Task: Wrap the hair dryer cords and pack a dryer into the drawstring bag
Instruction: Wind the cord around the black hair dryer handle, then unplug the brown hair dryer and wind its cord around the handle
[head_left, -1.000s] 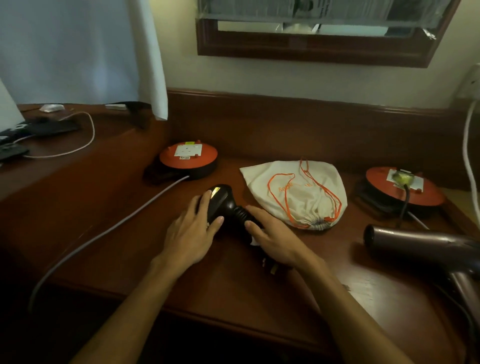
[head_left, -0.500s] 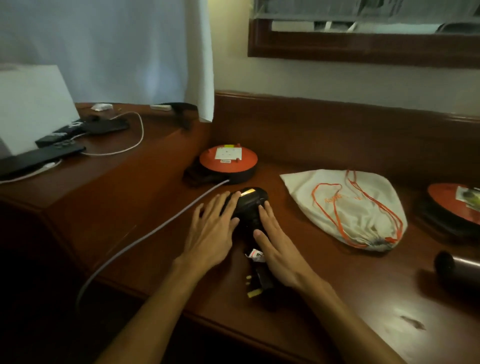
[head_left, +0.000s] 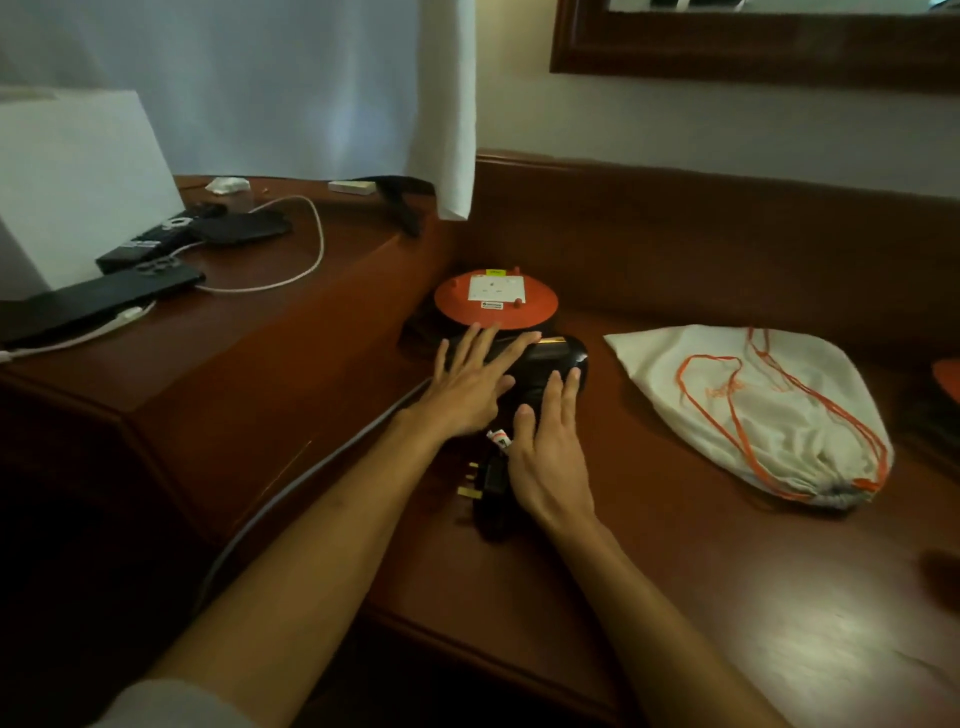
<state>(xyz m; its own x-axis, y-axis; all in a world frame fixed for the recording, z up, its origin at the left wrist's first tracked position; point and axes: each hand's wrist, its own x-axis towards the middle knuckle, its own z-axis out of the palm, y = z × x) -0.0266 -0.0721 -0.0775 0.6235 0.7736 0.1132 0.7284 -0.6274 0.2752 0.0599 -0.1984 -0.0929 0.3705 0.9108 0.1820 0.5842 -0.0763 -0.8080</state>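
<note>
A black hair dryer (head_left: 558, 358) lies on the wooden desk (head_left: 675, 571), its body toward the wall. Its black plug (head_left: 485, 480) with brass pins lies at the near end beside a small white tag. My left hand (head_left: 467, 387) lies flat with straight fingers on the dryer's left side. On the dryer's right side my right hand (head_left: 545, 452) rests flat too, over the handle and cord. The cream drawstring bag (head_left: 753, 415) with orange cords lies to the right, its mouth gathered at the near right end. It looks filled.
An orange cable reel (head_left: 496, 301) stands just behind the dryer, and a grey cable (head_left: 311, 483) runs from it off the desk's front edge. Phones and a white charging cable (head_left: 291, 280) lie on the raised left ledge. A white curtain (head_left: 447, 104) hangs above.
The view has swung left, so the second dryer and the right reel have left the frame. The black dryer has turned from slanting to pointing at the wall, with both hands sliding along it.
</note>
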